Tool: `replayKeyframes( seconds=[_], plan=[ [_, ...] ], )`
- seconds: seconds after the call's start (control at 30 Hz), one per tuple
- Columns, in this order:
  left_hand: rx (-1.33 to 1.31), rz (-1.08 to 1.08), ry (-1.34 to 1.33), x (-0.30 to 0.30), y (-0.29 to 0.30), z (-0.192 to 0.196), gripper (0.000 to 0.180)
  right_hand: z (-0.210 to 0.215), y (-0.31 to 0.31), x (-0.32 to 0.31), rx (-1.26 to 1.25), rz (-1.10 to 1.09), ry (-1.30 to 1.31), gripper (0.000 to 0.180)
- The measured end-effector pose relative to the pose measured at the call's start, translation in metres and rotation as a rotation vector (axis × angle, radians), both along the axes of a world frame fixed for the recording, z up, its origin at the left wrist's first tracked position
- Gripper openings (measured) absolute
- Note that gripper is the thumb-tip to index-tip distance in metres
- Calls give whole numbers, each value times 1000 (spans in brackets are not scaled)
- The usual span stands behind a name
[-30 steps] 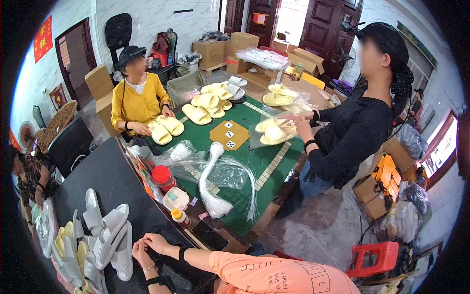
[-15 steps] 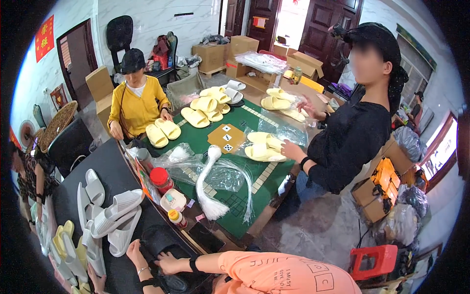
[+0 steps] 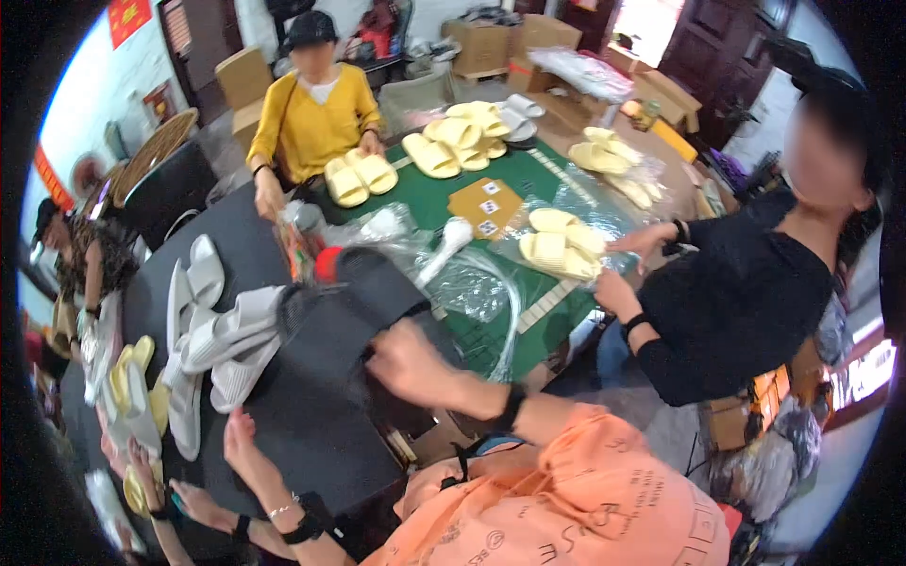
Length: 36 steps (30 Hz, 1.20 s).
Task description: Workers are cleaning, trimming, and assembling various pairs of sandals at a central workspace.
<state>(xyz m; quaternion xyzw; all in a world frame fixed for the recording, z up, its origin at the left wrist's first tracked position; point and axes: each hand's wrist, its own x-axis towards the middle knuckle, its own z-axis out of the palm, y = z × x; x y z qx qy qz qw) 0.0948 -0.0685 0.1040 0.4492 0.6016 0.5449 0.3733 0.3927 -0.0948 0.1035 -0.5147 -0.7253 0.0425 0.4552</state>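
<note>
My right hand (image 3: 408,363) is raised over the table, its fingers closed on black slide slippers (image 3: 330,325). Motion blurs both hand and slippers, so how many it grips is unclear. My left hand (image 3: 243,445) hovers near the table's front, fingers drawn together; anything between them is too small to tell. Beside it, several grey slides (image 3: 241,325) lie heaped on the black table (image 3: 260,245). Further left are cream and pale slides (image 3: 132,377). The raised black slippers hide most of the items along the table's edge, though a red lid (image 3: 327,264) shows.
A green table (image 3: 434,222) holds cream slippers (image 3: 458,137), clear plastic and white strands (image 3: 505,330). A person in yellow (image 3: 316,123) and one in black (image 3: 746,292) stand around it. Another worker's hands (image 3: 142,476) reach in at lower left.
My right hand has lifted the black slippers off the table, up and to the right. My left hand has moved slightly up and left. The whole view has swung.
</note>
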Motion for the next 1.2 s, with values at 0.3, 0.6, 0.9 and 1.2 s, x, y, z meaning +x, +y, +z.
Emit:
replayKeyframes(
  seconds=[0.3, 0.6, 0.9, 1.2],
  plan=[
    [-231, -83, -204, 37, -34, -45, 22, -91, -15, 226, -357, -931, -49, 30],
    [-306, -62, -152, 47, -30, -64, 21, -178, -61, 346, -813, -1144, -176, 41],
    [-246, 64, -198, 4, 76, -73, 40, -203, -93, 355, -907, -1137, 110, 56],
    [-266, -244, -813, 20, 217, -151, 37, -143, -150, 246, -578, -787, -121, 31]
  ],
)
